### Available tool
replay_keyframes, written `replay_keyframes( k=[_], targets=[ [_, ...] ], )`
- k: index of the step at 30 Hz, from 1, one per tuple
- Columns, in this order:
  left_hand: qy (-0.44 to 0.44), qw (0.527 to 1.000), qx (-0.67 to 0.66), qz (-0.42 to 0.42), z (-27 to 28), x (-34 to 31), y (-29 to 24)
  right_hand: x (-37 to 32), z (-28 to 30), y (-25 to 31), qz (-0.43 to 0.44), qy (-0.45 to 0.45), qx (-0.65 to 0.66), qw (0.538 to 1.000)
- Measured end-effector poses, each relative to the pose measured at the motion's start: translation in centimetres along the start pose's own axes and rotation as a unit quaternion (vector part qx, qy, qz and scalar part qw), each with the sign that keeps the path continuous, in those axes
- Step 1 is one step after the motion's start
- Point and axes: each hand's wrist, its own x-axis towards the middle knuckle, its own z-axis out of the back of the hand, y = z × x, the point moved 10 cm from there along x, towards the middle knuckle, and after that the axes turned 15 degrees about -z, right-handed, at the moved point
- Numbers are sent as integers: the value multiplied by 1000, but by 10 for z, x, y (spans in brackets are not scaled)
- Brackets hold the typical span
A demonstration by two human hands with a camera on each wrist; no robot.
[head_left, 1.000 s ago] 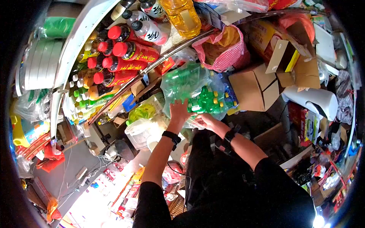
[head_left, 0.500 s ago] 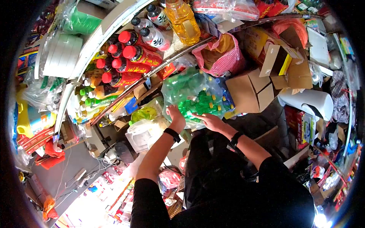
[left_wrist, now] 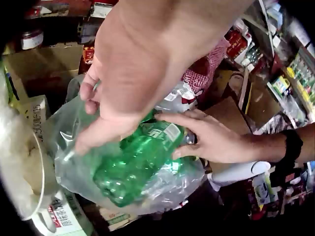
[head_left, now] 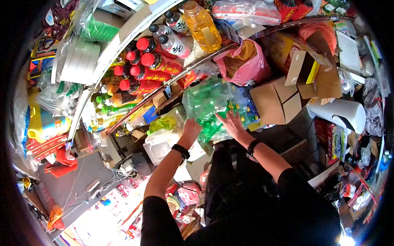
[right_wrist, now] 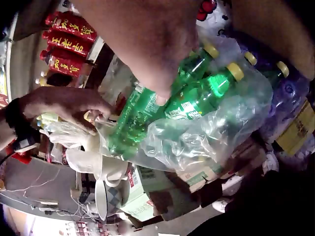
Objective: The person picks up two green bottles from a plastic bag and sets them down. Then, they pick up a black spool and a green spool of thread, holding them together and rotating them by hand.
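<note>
A clear plastic bag [right_wrist: 184, 145] holds several green soda bottles [head_left: 211, 128] with yellow caps. At the bag's near-left edge, my left hand [head_left: 191, 132] pinches the plastic with curled fingers. My right hand [head_left: 233, 125] reaches over the bottles from the right, fingers spread. In the left wrist view, its thumb and forefinger lie apart across one green bottle [left_wrist: 125, 169], beside the label. The right wrist view shows the thumb resting against that bottle, while the other fingers are hidden.
Red-capped bottles [head_left: 158, 64] and a jug of yellow oil [head_left: 202, 26] stand on the shelf at upper left. A pink woven sack [head_left: 262, 61] is behind the bag. To its right sits a cardboard box [head_left: 266, 100], with a white container [head_left: 336, 114] beyond.
My left hand was spread over the bottles and has curled at the bag's left edge. The right hand has moved from the near edge onto the bottles, its fingers spreading.
</note>
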Motion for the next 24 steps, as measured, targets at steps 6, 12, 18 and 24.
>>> replay_keyframes(
  k=[6,12,18,24],
  targets=[
    [-27,997,-24,71,0,-11,-4,6,4,1,33,-19,10,999],
    [120,988,-10,94,-20,-2,-6,-2,-7,-28,27,-50,-54,997],
    [40,991,-44,120,-38,-24,-11,6,-38,-71,-84,34,70,993],
    [-35,993,-38,109,12,-12,-40,13,-9,-22,-32,23,2,999]
  ],
)
